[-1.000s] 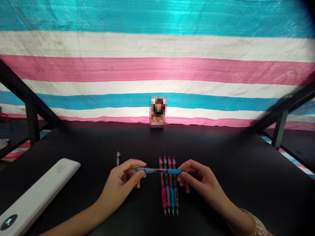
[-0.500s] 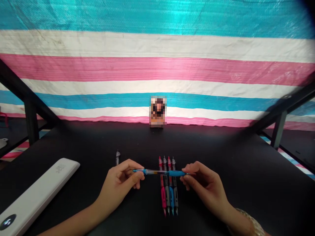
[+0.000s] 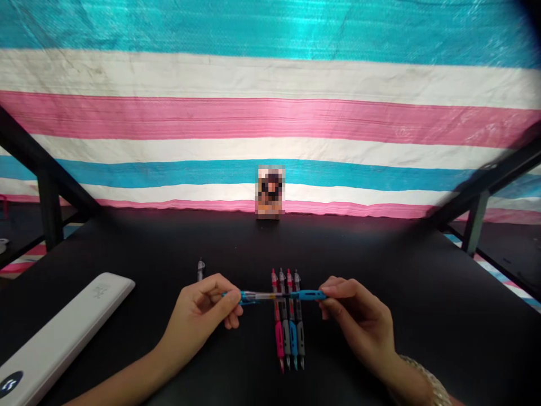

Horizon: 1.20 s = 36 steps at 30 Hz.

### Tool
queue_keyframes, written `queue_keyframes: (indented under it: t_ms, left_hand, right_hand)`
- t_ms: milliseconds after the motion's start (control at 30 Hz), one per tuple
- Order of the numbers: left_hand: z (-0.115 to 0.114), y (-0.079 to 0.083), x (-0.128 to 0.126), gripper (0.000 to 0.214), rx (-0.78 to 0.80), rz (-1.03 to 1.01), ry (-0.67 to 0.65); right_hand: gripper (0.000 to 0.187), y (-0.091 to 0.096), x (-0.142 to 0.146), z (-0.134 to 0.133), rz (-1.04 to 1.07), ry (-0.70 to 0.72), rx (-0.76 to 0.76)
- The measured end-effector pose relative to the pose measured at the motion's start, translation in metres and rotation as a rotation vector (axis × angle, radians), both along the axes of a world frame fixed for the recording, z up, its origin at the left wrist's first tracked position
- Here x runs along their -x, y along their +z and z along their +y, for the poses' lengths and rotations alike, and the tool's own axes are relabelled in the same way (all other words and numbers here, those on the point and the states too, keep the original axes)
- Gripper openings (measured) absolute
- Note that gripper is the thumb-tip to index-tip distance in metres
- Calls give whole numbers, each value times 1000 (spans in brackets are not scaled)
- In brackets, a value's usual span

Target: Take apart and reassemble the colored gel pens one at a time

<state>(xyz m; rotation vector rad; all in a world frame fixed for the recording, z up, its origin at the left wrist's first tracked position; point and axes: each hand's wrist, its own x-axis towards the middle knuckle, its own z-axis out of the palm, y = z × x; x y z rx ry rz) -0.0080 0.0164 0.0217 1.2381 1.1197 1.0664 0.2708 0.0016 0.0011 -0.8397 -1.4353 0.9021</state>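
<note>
Both hands sit slightly farther apart than half a second ago. Left hand (image 3: 207, 307) and right hand (image 3: 361, 318) pinch opposite ends of one light-blue pen (image 3: 311, 295), stretched sideways between them. Beneath it, four pens (image 3: 293, 338) lie side by side on the tabletop (image 3: 359, 242): one pink-gripped, two grey, one blue. Beyond the left hand lies one clear pen (image 3: 200, 270), partly hidden; farther left, one white device (image 3: 67, 335).

Brightly lit striped sheeting (image 3: 169, 118) hangs behind a black table (image 3: 359, 245).

Pens (image 3: 293, 345) and white device (image 3: 67, 335) on black table (image 3: 359, 248)
</note>
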Motion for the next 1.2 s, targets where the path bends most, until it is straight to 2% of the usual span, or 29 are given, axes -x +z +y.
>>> queue_keyframes:
  t_ms: [133,367,567,867,1200]
  left_hand:
    - [5,-3,8,16,-65,-47,23]
    - [7,1,8,15,-91,-107,116]
    - [8,6,2,18,-74,-138,191]
    - [7,5,2,19,-53,-145,174]
    - [4,-2,2,24,-9,-147,113]
  right_hand:
    - [3,-5,-7,2,83,-102,81]
    - [13,-10,-12,4,170,-228,200]
    - [10,-7,-12,4,167,-217,175]
    - [9,-8,-12,3,184,-188,171]
    - [3,-4,-9,1,75,-122,84]
